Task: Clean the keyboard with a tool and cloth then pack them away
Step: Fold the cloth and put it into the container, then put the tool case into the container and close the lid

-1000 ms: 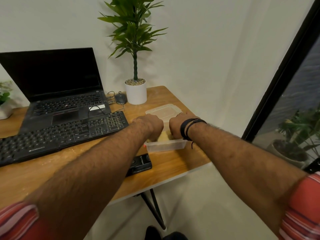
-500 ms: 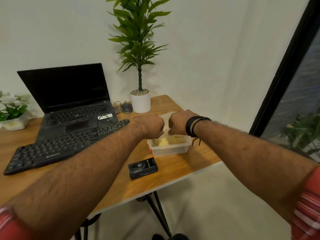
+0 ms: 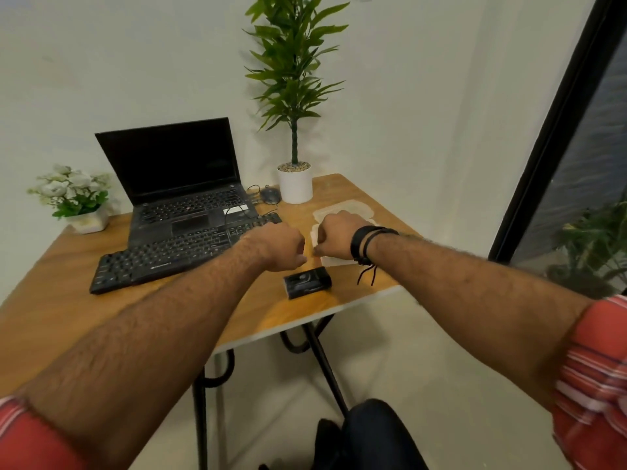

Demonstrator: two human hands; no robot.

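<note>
Left hand [image 3: 278, 247] and right hand [image 3: 334, 237] both curled into fists, knuckles up, side by side above the desk [image 3: 61, 300]; whether either grips anything: cannot tell, blurred. Clear plastic container [image 3: 342, 212] lies under and behind the right hand. Keyboard [image 3: 176, 252] at 9 o'clock of the left hand. Small black box [image 3: 307, 282] at 6 o'clock of the hands.

We count one keyboard [image 3: 183, 254], one laptop [image 3: 183, 184], one mouse [image 3: 270, 195], two potted plants [image 3: 294, 130] [image 3: 76, 198], one black box [image 3: 307, 282] and two hands [image 3: 278, 245] [image 3: 336, 235].
</note>
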